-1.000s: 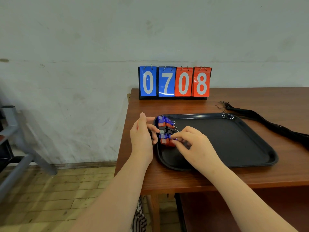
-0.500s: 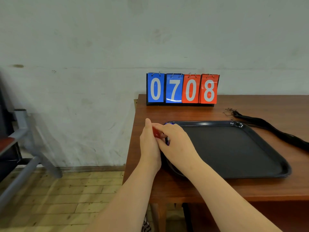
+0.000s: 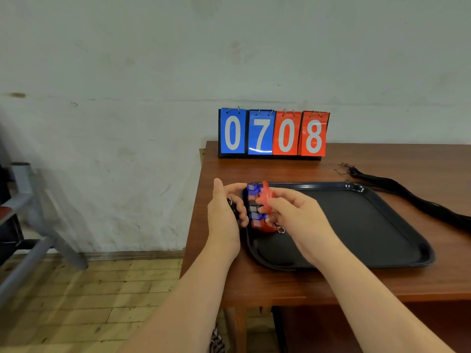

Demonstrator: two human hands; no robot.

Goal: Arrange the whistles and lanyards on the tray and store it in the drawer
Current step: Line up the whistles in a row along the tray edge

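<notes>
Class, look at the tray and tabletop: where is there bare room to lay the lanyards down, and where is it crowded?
The tray is bare from the row of whistles at its left edge across to its right rim. The table is also bare between scoreboard and tray. Crowded: the tray's left edge, where both hands work, and the far right, where the lanyards lie.

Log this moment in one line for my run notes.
left hand: holds black whistle | right hand: holds red whistle | tray: whistle row at left edge | lanyards: on table

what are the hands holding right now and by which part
The right hand pinches a red whistle at its lower end, above the row on the tray. The left hand curls round a black object, probably a whistle; the exact hold is hidden.
</notes>
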